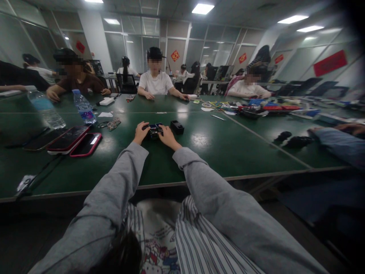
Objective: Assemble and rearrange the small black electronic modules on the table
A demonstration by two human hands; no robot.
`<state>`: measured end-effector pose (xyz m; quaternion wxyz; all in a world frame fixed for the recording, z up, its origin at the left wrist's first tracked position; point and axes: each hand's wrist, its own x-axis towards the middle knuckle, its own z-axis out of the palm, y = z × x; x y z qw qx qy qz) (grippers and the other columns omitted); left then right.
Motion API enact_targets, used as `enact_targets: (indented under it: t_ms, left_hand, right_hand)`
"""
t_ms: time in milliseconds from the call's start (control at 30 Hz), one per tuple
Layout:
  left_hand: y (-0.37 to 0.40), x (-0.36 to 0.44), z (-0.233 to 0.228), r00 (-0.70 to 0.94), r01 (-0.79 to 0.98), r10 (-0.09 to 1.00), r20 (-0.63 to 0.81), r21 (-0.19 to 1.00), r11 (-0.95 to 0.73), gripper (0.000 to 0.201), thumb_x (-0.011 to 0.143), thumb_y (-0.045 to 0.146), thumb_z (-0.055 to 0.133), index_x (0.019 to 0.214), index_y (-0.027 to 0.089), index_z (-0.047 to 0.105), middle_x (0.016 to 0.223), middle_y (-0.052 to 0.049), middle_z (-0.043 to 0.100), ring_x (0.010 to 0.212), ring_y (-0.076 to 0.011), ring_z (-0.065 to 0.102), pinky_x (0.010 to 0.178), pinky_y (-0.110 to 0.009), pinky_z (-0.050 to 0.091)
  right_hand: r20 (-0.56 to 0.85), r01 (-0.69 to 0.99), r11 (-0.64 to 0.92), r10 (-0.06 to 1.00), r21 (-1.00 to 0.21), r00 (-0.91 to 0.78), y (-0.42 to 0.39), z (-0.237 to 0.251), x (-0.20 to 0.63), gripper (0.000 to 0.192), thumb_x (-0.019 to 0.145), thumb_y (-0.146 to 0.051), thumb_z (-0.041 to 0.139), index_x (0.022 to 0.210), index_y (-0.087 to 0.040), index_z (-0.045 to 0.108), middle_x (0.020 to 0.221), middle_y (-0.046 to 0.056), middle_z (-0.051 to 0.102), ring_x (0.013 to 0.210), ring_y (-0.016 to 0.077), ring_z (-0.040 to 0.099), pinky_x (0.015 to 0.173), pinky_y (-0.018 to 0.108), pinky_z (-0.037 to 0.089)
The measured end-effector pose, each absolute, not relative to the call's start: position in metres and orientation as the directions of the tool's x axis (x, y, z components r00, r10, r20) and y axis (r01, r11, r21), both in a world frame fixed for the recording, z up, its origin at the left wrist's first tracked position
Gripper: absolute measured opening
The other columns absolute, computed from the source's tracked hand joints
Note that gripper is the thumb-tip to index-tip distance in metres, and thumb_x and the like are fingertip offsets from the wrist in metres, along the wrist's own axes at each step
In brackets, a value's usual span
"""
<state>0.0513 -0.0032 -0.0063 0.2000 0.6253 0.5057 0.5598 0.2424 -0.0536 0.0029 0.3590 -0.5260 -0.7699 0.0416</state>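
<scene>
A small dark box with blue parts [154,130] lies on the green table [228,152] straight ahead of me. My left hand [140,132] grips its left end and my right hand [168,136] grips its right end, fingers curled over it. Both arms are in grey sleeves and stretched forward. A small black block [177,126] stands just right of the box, apart from my hands. What sits inside the box is too small to make out.
Three phones [74,140] lie at the left, with two water bottles [83,107] behind them and glasses [111,124] nearby. Several people sit along the far side. Coloured clutter [256,107] fills the right; a person's blue sleeve [339,142] rests at the far right.
</scene>
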Motion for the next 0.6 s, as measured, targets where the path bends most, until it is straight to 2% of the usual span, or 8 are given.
enact_targets:
  t_ms: [167,433,600]
  left_hand:
    - [0.0023,0.0507,-0.0114,-0.121,0.449,0.841,0.527,0.785,-0.427,0.037,0.077,0.038,0.073,0.109,0.019,0.073,0.132,-0.012,0.058,0.131,-0.0280,0.050,0.116,-0.044,0.033]
    - [0.0032,0.0505,-0.0134,-0.129,0.493,0.853,0.505,0.780,-0.387,0.039,0.073,0.035,0.076,0.109,0.022,0.073,0.136,-0.011,0.055,0.132,-0.0288,0.049,0.117,-0.044,0.033]
    - [0.0005,0.0514,-0.0110,-0.120,0.514,0.857,0.502,0.770,-0.379,0.036,0.075,0.034,0.075,0.108,0.022,0.073,0.134,-0.011,0.056,0.132,-0.0283,0.049,0.117,-0.045,0.032]
  right_hand:
    - [0.509,0.788,0.423,0.845,-0.448,-0.164,-0.0567,0.0065,0.2413,0.048,0.092,-0.031,0.053,0.138,-0.017,0.050,0.123,0.016,0.055,0.114,0.0280,0.056,0.099,0.044,0.046]
    - [0.498,0.795,0.394,0.857,-0.462,-0.135,-0.0548,0.0070,0.2396,0.043,0.098,-0.035,0.044,0.136,-0.019,0.053,0.122,0.015,0.057,0.115,0.0283,0.055,0.099,0.046,0.045]
    - [0.503,0.791,0.410,0.851,-0.455,-0.151,-0.0542,0.0060,0.2391,0.044,0.097,-0.033,0.045,0.137,-0.017,0.051,0.123,0.016,0.056,0.116,0.0283,0.055,0.099,0.045,0.045]
